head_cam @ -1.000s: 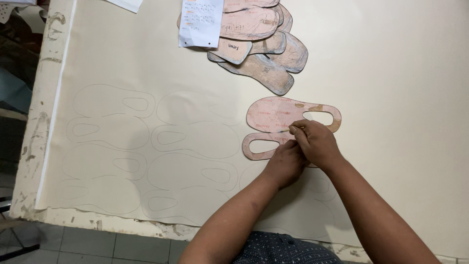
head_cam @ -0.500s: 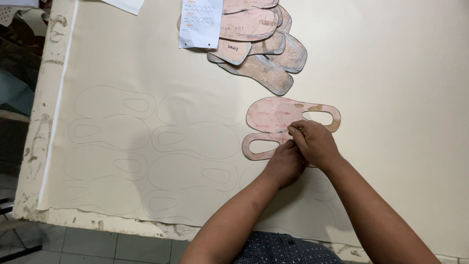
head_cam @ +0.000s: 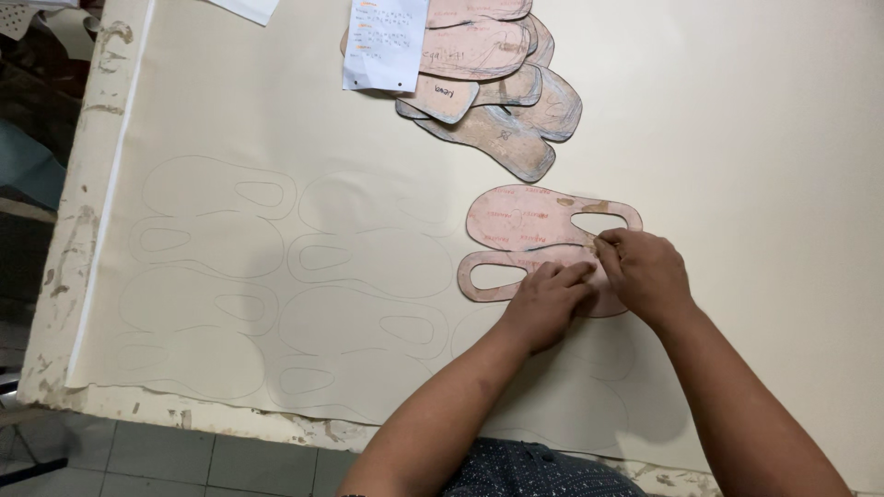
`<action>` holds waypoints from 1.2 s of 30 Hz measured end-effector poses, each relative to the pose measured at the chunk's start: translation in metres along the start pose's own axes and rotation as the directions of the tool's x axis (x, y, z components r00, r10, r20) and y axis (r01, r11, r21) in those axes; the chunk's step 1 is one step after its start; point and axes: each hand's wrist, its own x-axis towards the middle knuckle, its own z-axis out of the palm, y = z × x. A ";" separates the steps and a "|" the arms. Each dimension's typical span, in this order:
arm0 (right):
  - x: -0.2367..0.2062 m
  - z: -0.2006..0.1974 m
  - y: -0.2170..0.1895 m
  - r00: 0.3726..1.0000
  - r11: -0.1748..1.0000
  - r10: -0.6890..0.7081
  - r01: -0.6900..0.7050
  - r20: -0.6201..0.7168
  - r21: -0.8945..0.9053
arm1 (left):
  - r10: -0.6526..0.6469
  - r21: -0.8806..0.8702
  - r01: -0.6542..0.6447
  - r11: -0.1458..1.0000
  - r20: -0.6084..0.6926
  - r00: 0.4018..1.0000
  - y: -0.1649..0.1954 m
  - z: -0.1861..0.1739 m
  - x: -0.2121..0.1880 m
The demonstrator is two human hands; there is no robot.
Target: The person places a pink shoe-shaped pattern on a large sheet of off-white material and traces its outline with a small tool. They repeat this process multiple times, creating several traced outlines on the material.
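Two pink cardboard sole-shaped templates with oval cut-outs lie side by side on a cream sheet [head_cam: 737, 138]. The upper template [head_cam: 525, 216] lies bare. My left hand [head_cam: 543, 304] presses with curled fingers on the lower template [head_cam: 483, 276] and covers its right half. My right hand [head_cam: 645, 271] rests beside it, its fingertips pinched together at the seam between the two templates. Whatever those fingers hold is hidden.
Several traced outlines [head_cam: 276, 267] of the same shape fill the left part of the sheet. A pile of cardboard sole templates [head_cam: 506, 92] lies at the top, with a white paper slip [head_cam: 382, 41] on it. The table's worn edge [head_cam: 83, 230] runs down the left, tiled floor [head_cam: 184, 460] below.
Both hands stay on the lower template at the same spot; only a slight shift of the fingers shows.
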 end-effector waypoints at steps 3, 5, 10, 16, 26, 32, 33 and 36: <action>0.008 0.002 0.006 0.991 0.986 0.090 -0.103 0.100 0.135 | -0.078 0.030 0.075 0.997 0.108 0.991 0.003 -0.002 0.008; 0.012 0.001 0.011 0.993 0.959 0.113 -0.120 0.039 0.258 | -0.112 0.059 0.104 0.993 0.155 0.981 0.006 -0.004 0.017; 0.031 -0.002 0.014 0.985 0.843 0.165 -0.171 0.057 0.510 | -0.242 0.116 0.216 0.969 0.315 0.917 0.014 -0.011 0.034; 0.045 -0.002 0.009 0.972 0.817 0.194 -0.235 0.133 0.526 | -0.234 0.138 0.200 0.970 0.313 0.920 0.016 -0.014 0.039; 0.035 -0.013 0.048 0.994 0.993 0.108 -0.110 -0.035 -0.045 | -0.244 0.114 0.218 0.969 0.360 0.900 0.016 -0.020 0.040; 0.028 -0.015 0.056 0.981 0.974 0.189 -0.181 0.052 -0.140 | -0.249 0.136 0.214 0.967 0.360 0.899 0.018 -0.018 0.041; 0.028 -0.014 0.056 0.976 0.969 0.206 -0.193 0.071 -0.157 | -0.253 0.138 0.217 0.966 0.361 0.898 0.018 -0.018 0.042; 0.024 -0.011 0.053 0.990 0.986 0.135 -0.130 0.044 -0.102 | -0.240 0.127 0.208 0.970 0.361 0.901 0.018 -0.019 0.040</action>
